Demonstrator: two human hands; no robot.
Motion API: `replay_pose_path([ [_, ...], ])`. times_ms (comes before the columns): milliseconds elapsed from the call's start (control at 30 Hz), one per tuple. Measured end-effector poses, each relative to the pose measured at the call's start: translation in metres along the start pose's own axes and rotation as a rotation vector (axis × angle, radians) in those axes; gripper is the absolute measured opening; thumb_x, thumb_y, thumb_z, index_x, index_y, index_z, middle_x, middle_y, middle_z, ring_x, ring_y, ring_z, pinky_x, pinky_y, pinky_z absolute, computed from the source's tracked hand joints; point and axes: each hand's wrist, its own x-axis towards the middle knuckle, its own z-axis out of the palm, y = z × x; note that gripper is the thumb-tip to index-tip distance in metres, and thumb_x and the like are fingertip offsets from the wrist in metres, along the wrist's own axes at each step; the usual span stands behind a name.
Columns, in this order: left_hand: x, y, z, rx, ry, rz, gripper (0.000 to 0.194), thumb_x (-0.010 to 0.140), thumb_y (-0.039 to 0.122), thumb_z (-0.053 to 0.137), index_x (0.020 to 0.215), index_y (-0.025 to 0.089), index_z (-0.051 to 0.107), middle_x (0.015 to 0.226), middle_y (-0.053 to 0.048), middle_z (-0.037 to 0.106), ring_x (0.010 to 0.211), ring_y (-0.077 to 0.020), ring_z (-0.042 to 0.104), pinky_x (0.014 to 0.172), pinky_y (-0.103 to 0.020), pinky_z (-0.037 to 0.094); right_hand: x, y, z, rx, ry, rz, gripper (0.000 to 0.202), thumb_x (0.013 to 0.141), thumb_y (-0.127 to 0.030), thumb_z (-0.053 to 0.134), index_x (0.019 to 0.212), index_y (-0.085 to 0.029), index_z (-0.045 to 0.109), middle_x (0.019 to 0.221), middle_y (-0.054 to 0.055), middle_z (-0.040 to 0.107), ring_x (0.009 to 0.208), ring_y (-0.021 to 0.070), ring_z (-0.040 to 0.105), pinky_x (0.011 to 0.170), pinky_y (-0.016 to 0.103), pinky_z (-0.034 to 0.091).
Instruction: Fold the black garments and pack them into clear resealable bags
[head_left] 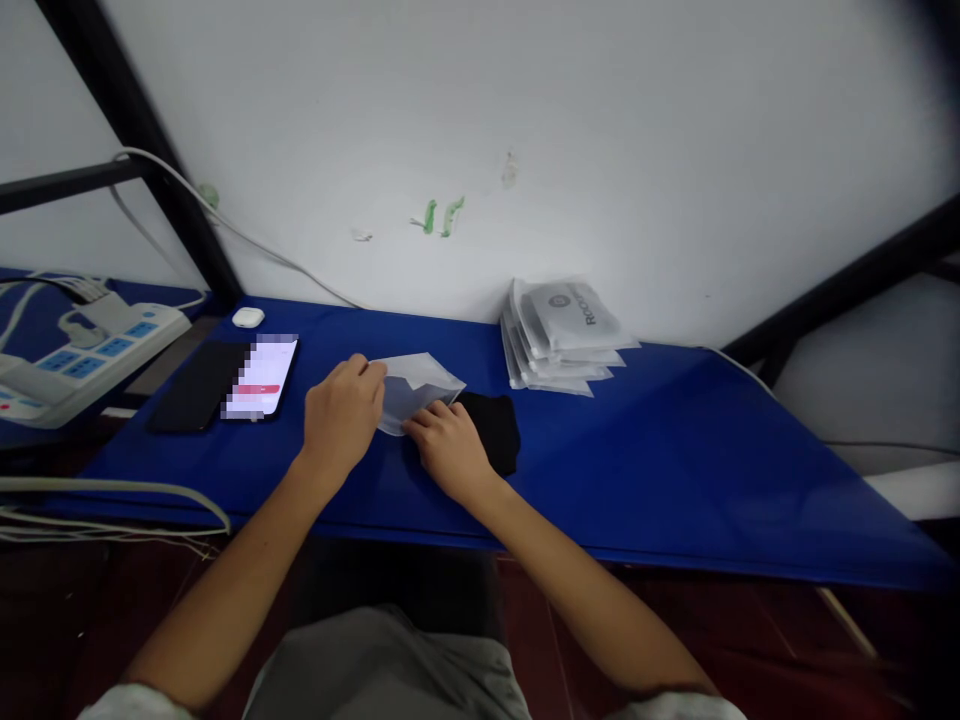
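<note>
Frosted plastic pouch (415,388) lies near the middle of the blue table (675,450), held between both hands, its opening side toward the person's left. Largest in view is that table, a long blue surface against a white wall (525,130). A stack of packed pouches (559,335) leans at the wall to the right, well apart from the hands. To the left lie a lit phone (262,378), a dark phone (196,388) just beside it, a small white earbud case (247,317) behind them, and a power strip (82,355) at the far edge.

Left hand (341,415) pinches the pouch's upper left corner, fingers closed on the film. Right hand (450,450) rests on the pouch's lower right edge, fingers pressed down; whether it grips or only pins the film cannot be told. A black folded cloth (495,428) lies touching the right hand, partly under it, at the pouch's right end.

Handling this well likely calls for keeping the thin film flat and taut between both hands, so the slippery pouch does not crumple.

Pouch itself looks translucent, grey-white, soft and slightly wrinkled.
</note>
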Motion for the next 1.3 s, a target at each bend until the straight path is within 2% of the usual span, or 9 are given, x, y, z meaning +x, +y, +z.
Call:
replay_pose_path([
  [167, 0.002, -0.005, 0.004, 0.011, -0.027, -0.009, 0.028, 0.094, 0.022, 0.040, 0.106, 0.022, 0.065, 0.099, -0.006, 0.064, 0.084, -0.0204, 0.063, 0.058, -0.028, 0.039, -0.012, -0.007, -0.010, 0.071, 0.134, 0.028, 0.023, 0.095, -0.021, 0.045, 0.096, -0.017, 0.067, 0.093, 0.006, 0.068, 0.088, 0.0197, 0.055, 0.077, 0.035, 0.034],
  [300, 0.003, -0.008, 0.014, 0.006, -0.048, -0.042, 0.030, 0.094, 0.020, 0.038, 0.107, 0.022, 0.065, 0.103, -0.006, 0.064, 0.082, -0.0202, 0.064, 0.059, -0.029, 0.040, -0.026, -0.004, -0.019, 0.036, 0.247, 0.289, 0.031, 0.098, -0.028, 0.039, 0.097, -0.017, 0.067, 0.094, 0.009, 0.067, 0.088, 0.0206, 0.057, 0.076, 0.034, 0.037],
  [367, 0.005, -0.009, 0.018, 0.002, -0.059, -0.059, 0.030, 0.094, 0.021, 0.038, 0.107, 0.021, 0.065, 0.104, -0.007, 0.065, 0.080, -0.0200, 0.064, 0.059, -0.030, 0.040, -0.032, 0.002, -0.017, -0.006, 0.237, 0.425, 0.033, 0.097, -0.035, 0.040, 0.102, -0.016, 0.066, 0.099, 0.012, 0.066, 0.089, 0.0235, 0.057, 0.074, 0.036, 0.038],
  [433, 0.008, -0.010, 0.021, -0.009, -0.061, -0.069, 0.030, 0.094, 0.022, 0.038, 0.106, 0.021, 0.065, 0.104, -0.007, 0.065, 0.079, -0.0202, 0.064, 0.059, -0.030, 0.040, -0.035, 0.006, -0.013, -0.023, 0.195, 0.488, 0.037, 0.096, -0.042, 0.041, 0.106, -0.015, 0.065, 0.104, 0.015, 0.065, 0.092, 0.0269, 0.056, 0.073, 0.037, 0.040],
  [567, 0.011, -0.008, 0.027, -0.036, -0.051, -0.076, 0.030, 0.095, 0.023, 0.037, 0.103, 0.022, 0.066, 0.104, -0.007, 0.066, 0.081, -0.0212, 0.064, 0.057, -0.030, 0.039, -0.039, 0.013, -0.005, 0.008, 0.117, 0.433, 0.038, 0.094, -0.044, 0.043, 0.110, -0.017, 0.065, 0.111, 0.016, 0.064, 0.102, 0.0302, 0.054, 0.079, 0.041, 0.043],
  [733, 0.009, -0.007, 0.034, -0.052, -0.027, -0.065, 0.029, 0.094, 0.023, 0.038, 0.102, 0.023, 0.066, 0.103, -0.005, 0.066, 0.080, -0.0212, 0.064, 0.057, -0.030, 0.037, -0.043, 0.018, -0.009, 0.062, 0.059, 0.381, 0.043, 0.093, -0.047, 0.046, 0.117, -0.015, 0.062, 0.117, 0.015, 0.063, 0.106, 0.0296, 0.054, 0.084, 0.041, 0.044],
  [933, 0.007, -0.004, 0.037, -0.074, -0.031, -0.074, 0.029, 0.093, 0.023, 0.039, 0.102, 0.023, 0.066, 0.103, -0.005, 0.067, 0.081, -0.0212, 0.064, 0.057, -0.029, 0.037, -0.033, 0.000, -0.007, 0.021, 0.059, 0.507, 0.056, 0.091, -0.058, 0.043, 0.112, -0.010, 0.063, 0.115, 0.020, 0.062, 0.110, 0.0342, 0.052, 0.089, 0.048, 0.043],
  [1100, 0.008, -0.007, 0.037, -0.091, -0.020, -0.086, 0.027, 0.093, 0.023, 0.041, 0.101, 0.023, 0.067, 0.100, -0.005, 0.067, 0.081, -0.0210, 0.064, 0.057, -0.029, 0.037, -0.026, -0.008, -0.002, 0.035, 0.017, 0.425, 0.040, 0.092, -0.037, 0.046, 0.116, -0.009, 0.060, 0.119, 0.020, 0.061, 0.113, 0.0322, 0.051, 0.095, 0.049, 0.040],
  [1300, 0.009, -0.010, 0.040, -0.106, -0.023, -0.098, 0.026, 0.091, 0.023, 0.044, 0.101, 0.022, 0.067, 0.099, -0.006, 0.067, 0.080, -0.0209, 0.063, 0.056, -0.029, 0.037, -0.041, 0.010, -0.011, 0.230, -0.031, 0.166, 0.041, 0.085, -0.017, 0.047, 0.124, -0.010, 0.057, 0.133, 0.014, 0.057, 0.127, 0.0273, 0.046, 0.111, 0.051, 0.029],
])
